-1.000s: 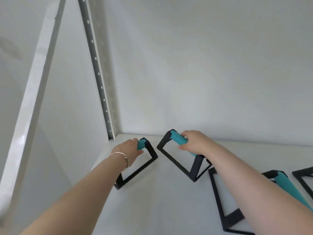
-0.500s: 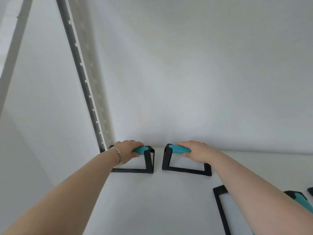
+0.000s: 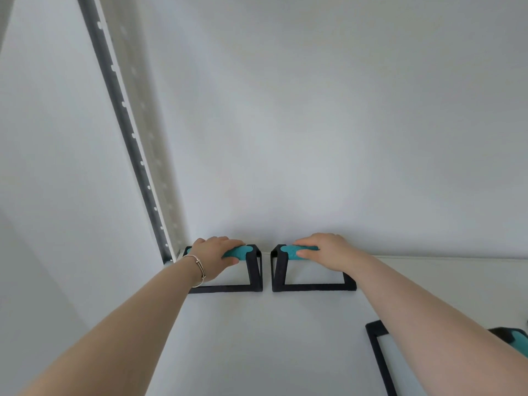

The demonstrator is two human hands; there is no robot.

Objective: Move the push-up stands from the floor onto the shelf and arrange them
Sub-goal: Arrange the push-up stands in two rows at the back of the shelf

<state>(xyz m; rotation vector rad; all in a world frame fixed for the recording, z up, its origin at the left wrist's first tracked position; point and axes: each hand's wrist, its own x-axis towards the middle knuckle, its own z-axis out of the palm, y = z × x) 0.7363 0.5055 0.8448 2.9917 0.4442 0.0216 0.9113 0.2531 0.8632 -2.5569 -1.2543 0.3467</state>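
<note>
Two hands are at work, each on one stand. Your left hand (image 3: 214,254) curls its fingers over the teal grip of the left stand (image 3: 255,271), with the thumb in front. Your right hand (image 3: 323,251) holds the grip of the right stand (image 3: 278,271) in the same way. Both stands sit flat at the back of the shelf (image 3: 257,338), side by side, with only a thin gap between their black frames.

The risk I see is at the release. If a finger stays hooked under a grip when you lift, it can drag that stand out of line or knock it against the other one. A push further back would press your knuckles on the wall (image 3: 314,138).

The back is closed by the wall, and the left corner by the post (image 3: 128,130), just beside the left stand. White shelf shows toward the front and along the wall to the right. A third stand (image 3: 377,347) lies near the front right, partly under your right forearm, so a low pull back of that arm could brush it.
</note>
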